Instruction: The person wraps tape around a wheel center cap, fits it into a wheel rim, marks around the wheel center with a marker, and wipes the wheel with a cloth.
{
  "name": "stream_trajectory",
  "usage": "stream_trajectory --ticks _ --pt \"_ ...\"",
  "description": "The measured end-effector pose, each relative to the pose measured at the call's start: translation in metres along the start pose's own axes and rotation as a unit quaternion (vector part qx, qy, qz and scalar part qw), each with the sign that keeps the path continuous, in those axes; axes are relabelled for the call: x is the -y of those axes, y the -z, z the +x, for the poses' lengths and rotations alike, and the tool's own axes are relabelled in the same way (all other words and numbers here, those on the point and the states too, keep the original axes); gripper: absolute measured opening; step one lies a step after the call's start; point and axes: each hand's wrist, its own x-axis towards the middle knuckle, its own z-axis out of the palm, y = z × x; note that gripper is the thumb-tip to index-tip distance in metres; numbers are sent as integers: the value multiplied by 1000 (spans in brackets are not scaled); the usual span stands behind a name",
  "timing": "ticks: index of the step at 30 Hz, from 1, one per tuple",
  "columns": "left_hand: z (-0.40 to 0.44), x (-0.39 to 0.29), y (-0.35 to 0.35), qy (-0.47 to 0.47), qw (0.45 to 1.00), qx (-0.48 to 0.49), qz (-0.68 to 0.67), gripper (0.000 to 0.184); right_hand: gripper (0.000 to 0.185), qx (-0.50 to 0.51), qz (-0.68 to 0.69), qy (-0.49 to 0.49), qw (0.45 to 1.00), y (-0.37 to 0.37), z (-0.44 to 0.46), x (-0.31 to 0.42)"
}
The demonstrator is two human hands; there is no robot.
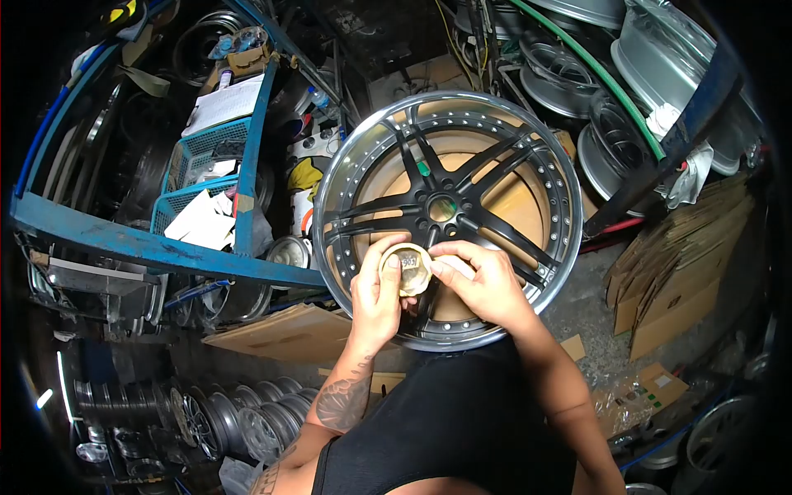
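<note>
Head view: round piece (406, 270) held over a wheel (443, 189)

The left hand (375, 294) grips the piece at seven o'clock from the wheel's centre; the right hand's (487, 283) fingers touch its edge at three o'clock. Baskets (172, 176) sit at nine o'clock from the wheel.

Black top (445, 421), smooth dark cloth; curved neckline (466, 481) at near edge, armhole edge (324, 470) at near left. Both hands bare. Left forearm (375, 340) carries large tattoo (341, 403): dark, rounded, petal-like lines, finer detail blurred. Row of small dark marks (365, 360) runs between tattoo and left hand (378, 289). More dark patterning (272, 477) at near left, higher up arm. Right forearm (549, 375) bare, up to right hand (483, 285).
</note>
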Motion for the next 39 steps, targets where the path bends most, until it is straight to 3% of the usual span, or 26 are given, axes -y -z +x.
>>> stream_trajectory --ticks 2,4,7,8,12,13,16,19,24,27,29,31,36,39 --pt "1 3 -1 -2 999 25 -31 40 24 3 60 -66 996 -8 -5 -14" --pt "-2 2 -3 -15 998 47 -38 50 25 -62 37 -23 997 -15 -8 -13" --pt "-2 9 -4 -112 990 75 52 66 18 -153 -26 71 985 -24 -4 -12" --pt "-5 6 -6 -83 993 83 31 71 17 -162 -47 83 982 -24 -4 -11" --pt "-4 20 -9 -105 992 58 49 63 13 -191 -146 153 959 -28 -4 -6" --pt "-4 17 -9 -71 996 59 21 61 13 -188 -148 148 960 -28 -5 -6" --pt "-4 11 -9 -9 997 54 -48 55 16 -171 -118 130 969 -24 -2 1" --pt "-6 14 -11 -21 997 37 -59 52 23 20 -88 -91 992 8 -5 30" --pt "-8 0 -12 -69 996 34 53 50 23 90 -39 -70 993 9 -8 8" --pt "-8 5 -7 -128 988 66 61 50 25 60 -44 -16 997 6 -5 4" --pt "-12 4 -8 -153 977 101 107 53 25 51 -72 -30 996 4 -3 9" --pt "-12 4 -9 -122 984 124 46 54 25 51 -67 -47 995 5 -3 12" --pt "-5 18 -11 -180 976 91 85 51 21 79 50 -94 991 3 -6 5" --pt "-6 24 -15 -146 986 81 15 49 19 108 16 -70 992 5 -6 4"
